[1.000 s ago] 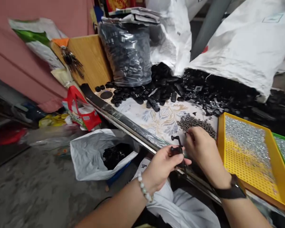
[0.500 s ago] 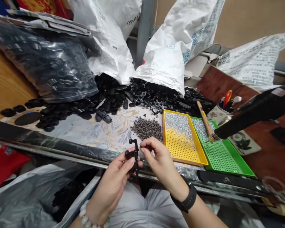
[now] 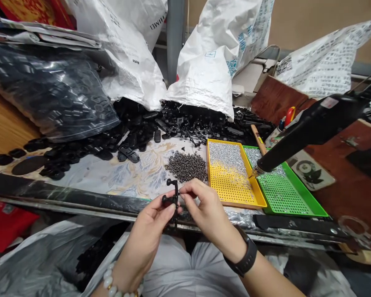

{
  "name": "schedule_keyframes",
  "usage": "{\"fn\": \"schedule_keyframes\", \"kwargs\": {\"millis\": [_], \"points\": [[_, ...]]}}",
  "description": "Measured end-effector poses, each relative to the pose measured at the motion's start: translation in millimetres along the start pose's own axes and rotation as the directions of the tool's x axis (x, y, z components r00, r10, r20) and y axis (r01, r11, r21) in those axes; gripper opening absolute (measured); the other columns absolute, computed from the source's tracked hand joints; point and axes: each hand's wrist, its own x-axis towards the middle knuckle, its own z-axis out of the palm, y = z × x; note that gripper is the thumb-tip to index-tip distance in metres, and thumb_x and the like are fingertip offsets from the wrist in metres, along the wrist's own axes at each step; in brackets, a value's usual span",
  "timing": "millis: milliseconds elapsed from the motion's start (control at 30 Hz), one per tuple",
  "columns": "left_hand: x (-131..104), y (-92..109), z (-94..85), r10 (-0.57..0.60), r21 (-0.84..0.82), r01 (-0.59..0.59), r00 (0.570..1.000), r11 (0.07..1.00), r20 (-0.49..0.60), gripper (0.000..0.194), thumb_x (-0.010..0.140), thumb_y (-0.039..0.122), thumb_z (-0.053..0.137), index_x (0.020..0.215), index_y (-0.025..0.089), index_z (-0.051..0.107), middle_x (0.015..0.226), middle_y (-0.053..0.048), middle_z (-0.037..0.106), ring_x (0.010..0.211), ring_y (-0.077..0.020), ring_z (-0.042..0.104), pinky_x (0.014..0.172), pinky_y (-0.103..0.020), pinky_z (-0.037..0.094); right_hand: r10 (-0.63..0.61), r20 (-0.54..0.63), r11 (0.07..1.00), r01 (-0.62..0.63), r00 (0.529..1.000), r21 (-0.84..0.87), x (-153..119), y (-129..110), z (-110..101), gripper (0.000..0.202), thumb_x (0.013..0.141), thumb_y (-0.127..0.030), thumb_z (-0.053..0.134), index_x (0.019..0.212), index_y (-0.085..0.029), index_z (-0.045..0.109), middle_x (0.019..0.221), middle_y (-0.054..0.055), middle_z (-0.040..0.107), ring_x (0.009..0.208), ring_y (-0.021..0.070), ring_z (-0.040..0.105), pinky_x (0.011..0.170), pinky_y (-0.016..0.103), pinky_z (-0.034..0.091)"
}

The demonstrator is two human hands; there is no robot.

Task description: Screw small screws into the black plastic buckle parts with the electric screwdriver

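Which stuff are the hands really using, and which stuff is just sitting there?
In use:
left hand
right hand
black plastic part

Just lying about:
small dark screw pile
yellow tray
green tray
hanging black power tool
white sacks

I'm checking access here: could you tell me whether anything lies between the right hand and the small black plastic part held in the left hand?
Nothing visible does. The left hand pinches the black plastic part above the table edge, and the right hand already has its fingertips against it, near the pile of small screws.
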Motion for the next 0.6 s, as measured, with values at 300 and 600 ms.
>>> {"fn": "schedule_keyframes", "kwargs": {"millis": [300,600], "points": [[-4,4,-8.0,-0.018,-0.083,0.022,0.999,0.996,0.045,0.025,0.076,0.028,0.067,0.100,0.023,0.066,0.098,-0.003,0.068,0.092,-0.0145,0.061,0.080,-0.020,0.047,0.380,0.111,0.789,-0.384,0.918,0.479,3,1,21,0.004,0.077,-0.022,0.057,0.076,-0.018,0.058,0.069,-0.001,0.058,0.058,0.0096,0.056,0.057,0.023,0.047],[-5,6,-18.0,-0.030,-0.094,0.030,1.000,0.995,0.003,0.027,0.071,0.028,0.072,0.096,0.020,0.067,0.100,-0.005,0.068,0.092,-0.0182,0.062,0.083,-0.026,0.048,0.425,0.308,0.553,-0.513,0.851,0.657,9,-2,24,0.018,0.067,-0.028,0.067,0.073,-0.017,0.055,0.060,-0.004,0.058,0.051,0.0065,0.052,0.054,0.021,0.043]]}}
